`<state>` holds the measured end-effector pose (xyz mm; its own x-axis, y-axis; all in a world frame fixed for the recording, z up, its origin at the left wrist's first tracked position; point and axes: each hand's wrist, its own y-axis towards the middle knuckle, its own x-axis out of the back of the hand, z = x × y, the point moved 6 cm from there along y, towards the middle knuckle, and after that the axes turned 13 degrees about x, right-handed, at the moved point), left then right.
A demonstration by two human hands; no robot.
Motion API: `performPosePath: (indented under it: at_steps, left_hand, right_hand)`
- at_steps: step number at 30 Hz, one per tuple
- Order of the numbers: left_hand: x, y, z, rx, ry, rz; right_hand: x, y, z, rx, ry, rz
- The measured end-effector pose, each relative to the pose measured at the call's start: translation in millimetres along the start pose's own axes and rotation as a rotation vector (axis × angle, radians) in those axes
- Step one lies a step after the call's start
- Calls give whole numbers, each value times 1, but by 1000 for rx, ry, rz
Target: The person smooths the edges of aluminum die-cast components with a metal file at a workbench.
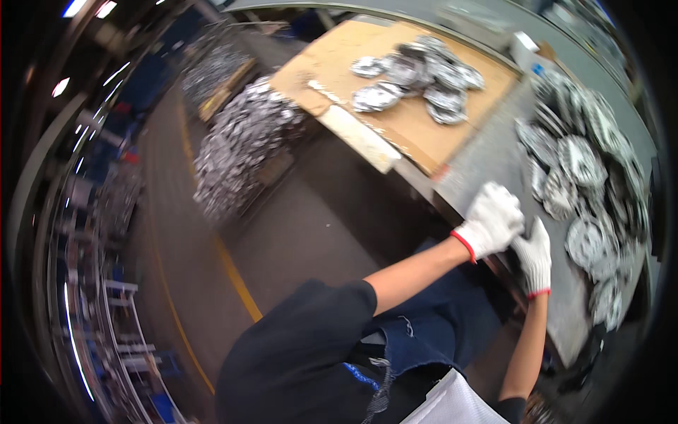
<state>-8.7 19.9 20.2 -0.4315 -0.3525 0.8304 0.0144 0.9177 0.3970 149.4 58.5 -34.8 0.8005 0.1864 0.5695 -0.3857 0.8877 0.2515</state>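
Observation:
My left hand [493,220], in a white knit glove with a red cuff, is curled closed over the near edge of the grey metal worktable [487,152]. Close against it is my right hand [534,258], gloved the same way, its fingers also drawn in. A thin dark shape shows between the two gloves, too blurred to name; what either hand holds is hidden. To the right of my hands lies a large heap of silvery ribbed metal castings [583,166], round and disc-like.
Several similar castings [417,74] are piled on a tan board [332,60] beyond my hands. A pale strip [360,138] runs along the board's near edge. Bins heaped with metal parts [244,141] stand on the floor at left, beside a yellow floor line [236,279]. A white box [522,46] sits far right.

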Motion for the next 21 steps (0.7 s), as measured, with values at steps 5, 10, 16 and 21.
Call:
performPosePath:
  at_steps: [5, 10, 16, 21]
  left_hand:
    - [-15, 6, -5, 14, 11, 52]
    - [-17, -2, 9, 61, -79, 21]
    - [-15, 5, 0, 61, -177, 16]
    - [1, 2, -15, -115, -44, 10]
  right_hand:
    - [-3, -1, -17, -216, 246, 179]
    - [-16, -3, -37, -276, 98, 110]
    - [-9, -8, -53, -189, 155, 134]
    - [-7, -13, -24, -50, 117, -37]
